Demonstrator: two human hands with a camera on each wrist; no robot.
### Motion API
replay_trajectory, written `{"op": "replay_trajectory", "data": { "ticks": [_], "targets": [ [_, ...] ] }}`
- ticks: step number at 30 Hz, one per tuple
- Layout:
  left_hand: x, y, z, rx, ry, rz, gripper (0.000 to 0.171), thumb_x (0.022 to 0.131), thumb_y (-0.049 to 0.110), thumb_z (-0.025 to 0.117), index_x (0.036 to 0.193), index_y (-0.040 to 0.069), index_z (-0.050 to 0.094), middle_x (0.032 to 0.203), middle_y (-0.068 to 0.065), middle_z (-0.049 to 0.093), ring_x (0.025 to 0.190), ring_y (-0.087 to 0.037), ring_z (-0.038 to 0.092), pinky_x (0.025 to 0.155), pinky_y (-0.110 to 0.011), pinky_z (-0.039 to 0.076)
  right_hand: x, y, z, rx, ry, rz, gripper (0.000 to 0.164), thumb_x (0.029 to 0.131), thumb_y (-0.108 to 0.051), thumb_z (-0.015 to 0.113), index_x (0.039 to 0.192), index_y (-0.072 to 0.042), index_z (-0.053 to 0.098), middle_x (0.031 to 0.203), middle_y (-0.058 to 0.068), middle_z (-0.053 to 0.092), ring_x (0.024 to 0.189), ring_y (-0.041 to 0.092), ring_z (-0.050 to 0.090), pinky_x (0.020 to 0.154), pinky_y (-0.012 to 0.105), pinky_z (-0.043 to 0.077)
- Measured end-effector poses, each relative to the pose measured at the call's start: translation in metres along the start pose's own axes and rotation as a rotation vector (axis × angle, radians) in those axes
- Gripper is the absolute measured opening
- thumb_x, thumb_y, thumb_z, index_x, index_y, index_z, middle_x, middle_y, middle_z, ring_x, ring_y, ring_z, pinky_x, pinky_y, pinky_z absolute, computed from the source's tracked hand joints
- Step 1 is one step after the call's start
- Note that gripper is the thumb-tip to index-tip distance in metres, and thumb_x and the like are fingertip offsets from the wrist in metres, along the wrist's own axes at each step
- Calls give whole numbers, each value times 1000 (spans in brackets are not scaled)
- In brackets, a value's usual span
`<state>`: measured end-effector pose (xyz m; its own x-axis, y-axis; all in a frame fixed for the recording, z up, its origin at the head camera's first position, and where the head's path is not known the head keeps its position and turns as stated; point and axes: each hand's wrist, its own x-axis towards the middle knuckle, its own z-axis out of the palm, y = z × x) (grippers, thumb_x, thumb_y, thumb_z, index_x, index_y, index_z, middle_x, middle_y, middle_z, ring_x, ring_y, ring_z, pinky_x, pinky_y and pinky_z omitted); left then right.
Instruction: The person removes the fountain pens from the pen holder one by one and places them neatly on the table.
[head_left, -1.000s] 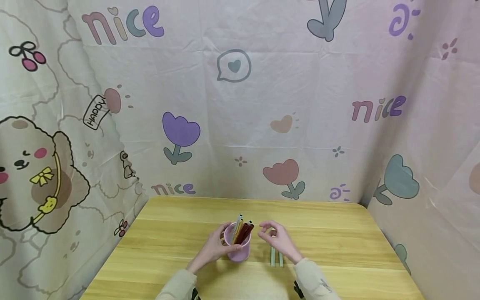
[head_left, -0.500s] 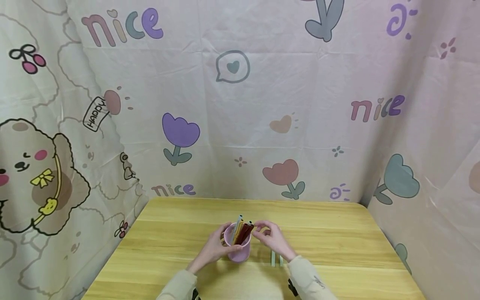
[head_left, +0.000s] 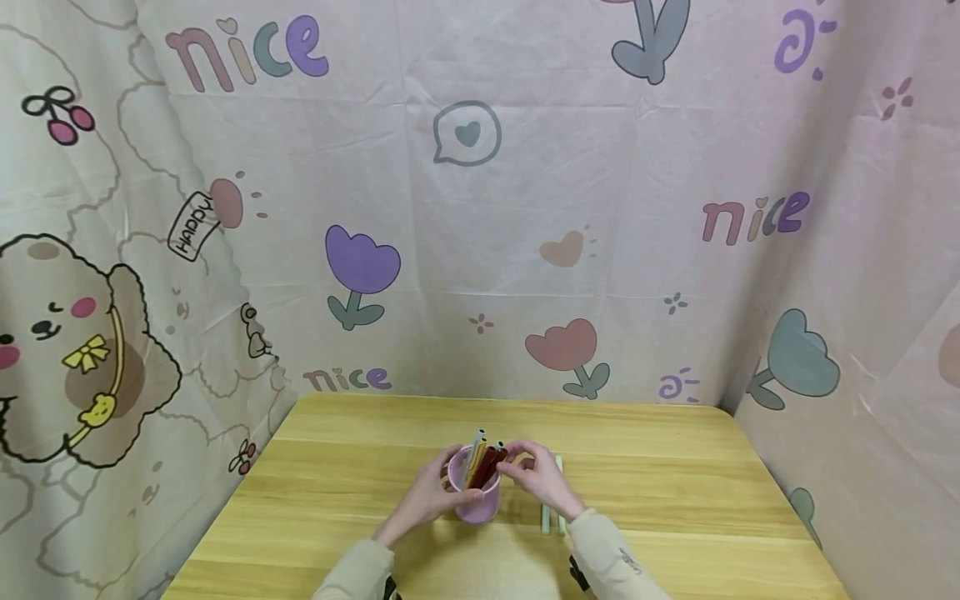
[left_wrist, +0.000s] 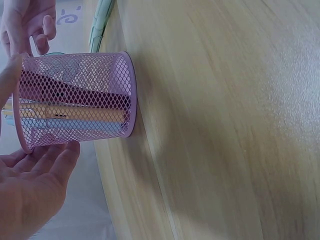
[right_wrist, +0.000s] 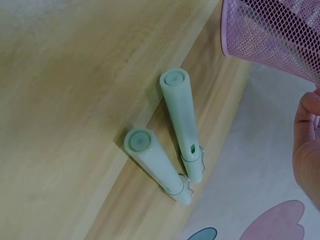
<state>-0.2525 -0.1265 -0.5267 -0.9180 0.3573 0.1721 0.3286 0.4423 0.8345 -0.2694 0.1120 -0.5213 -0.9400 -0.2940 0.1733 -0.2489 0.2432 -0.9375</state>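
Note:
A pink mesh pen holder [head_left: 478, 505] stands on the table, with several slim pens leaning in it. Dark red pens [head_left: 487, 468], a yellow one [left_wrist: 85, 112] and a pale blue one [head_left: 474, 457] show. My left hand [head_left: 429, 493] grips the holder near its rim, thumb in front and fingers on the far side. From the right, my right hand [head_left: 542, 475] has bent fingers right at the rim beside the dark red pens; I cannot tell whether they pinch one. Two mint-green pens [right_wrist: 182, 110] with wire clips lie side by side beneath the right forearm.
The wooden table [head_left: 360, 450] ends at a back edge against a printed cloth [head_left: 480, 250] with tulips and lettering. More of this cloth hangs at both sides.
My right hand has moved left, from above the green pens to the holder's rim, uncovering more of those pens. The left hand and the holder stay in place.

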Motion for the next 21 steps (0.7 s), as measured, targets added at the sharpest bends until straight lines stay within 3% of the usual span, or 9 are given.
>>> {"op": "replay_trajectory", "data": {
  "ticks": [11, 21],
  "targets": [
    [0, 2, 0, 20, 5, 0, 95, 81, 34, 85, 148, -10, 35, 141, -36, 51, 121, -49, 60, 98, -53, 59, 3, -5, 7, -98, 44, 37, 21, 93, -8, 70, 111, 4, 65, 103, 19, 66, 61, 5, 50, 49, 12, 40],
    [-1, 2, -2, 13, 3, 9, 95, 82, 34, 84, 148, -11, 34, 142, -36, 50, 123, -49, 59, 99, -54, 58, 3, -7, 5, -86, 44, 2, 23, 91, -15, 73, 108, 0, 68, 100, 15, 68, 63, 5, 56, 50, 14, 46]
  ]
}}
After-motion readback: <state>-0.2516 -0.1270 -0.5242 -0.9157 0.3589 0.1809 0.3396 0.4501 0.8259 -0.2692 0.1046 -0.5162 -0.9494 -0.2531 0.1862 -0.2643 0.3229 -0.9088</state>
